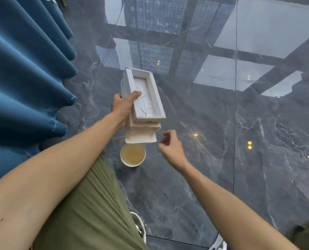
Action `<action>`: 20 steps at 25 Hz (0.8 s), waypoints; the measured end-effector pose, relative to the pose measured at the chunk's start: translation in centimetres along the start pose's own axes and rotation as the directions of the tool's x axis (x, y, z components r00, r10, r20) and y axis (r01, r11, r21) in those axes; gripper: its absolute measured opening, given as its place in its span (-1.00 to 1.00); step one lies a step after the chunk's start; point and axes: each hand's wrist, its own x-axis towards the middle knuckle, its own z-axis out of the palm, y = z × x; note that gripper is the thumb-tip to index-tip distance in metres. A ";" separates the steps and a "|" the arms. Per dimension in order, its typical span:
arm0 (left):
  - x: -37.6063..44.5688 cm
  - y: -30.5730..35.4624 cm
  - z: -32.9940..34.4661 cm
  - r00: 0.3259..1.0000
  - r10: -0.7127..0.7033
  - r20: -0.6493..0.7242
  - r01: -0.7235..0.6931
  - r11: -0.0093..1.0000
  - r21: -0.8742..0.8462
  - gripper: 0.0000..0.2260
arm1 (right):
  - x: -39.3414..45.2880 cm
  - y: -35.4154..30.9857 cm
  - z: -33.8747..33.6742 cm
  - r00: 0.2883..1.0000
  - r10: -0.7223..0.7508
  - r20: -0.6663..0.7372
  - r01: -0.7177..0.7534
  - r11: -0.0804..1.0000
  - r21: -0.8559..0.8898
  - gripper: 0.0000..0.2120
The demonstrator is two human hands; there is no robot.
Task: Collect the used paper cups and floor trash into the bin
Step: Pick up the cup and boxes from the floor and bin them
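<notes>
My left hand grips a stack of flat white cardboard boxes; the top one is an open tray with slips of paper inside. Directly below the stack a white paper cup with yellowish liquid in it stands upright on the dark floor. My right hand hovers to the right of the cup and just below the stack's lower corner, fingers loosely curled and apart, with nothing in it. No bin is in view.
Blue pleated curtains hang along the left side. The floor is glossy dark marble tile that reflects windows and lights. My legs in olive trousers and white shoes are at the bottom.
</notes>
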 end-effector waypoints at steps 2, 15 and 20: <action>0.0 0.3 0.7 1.000 -0.014 0.002 0.014 0.999 -0.047 -0.34 | -1.0 2.2 2.0 0.965 0.022 0.260 0.027 0.983 -0.181 -0.16; -0.9 1.1 4.9 0.999 -0.019 0.041 0.019 1.000 0.013 -0.43 | 0.4 3.9 5.0 0.983 -0.089 0.158 0.083 0.995 0.049 -0.45; -2.0 1.1 7.7 0.997 0.082 0.013 -0.083 0.988 0.133 -0.37 | 0.7 4.8 1.2 0.998 0.036 0.058 -0.046 0.981 0.188 -0.47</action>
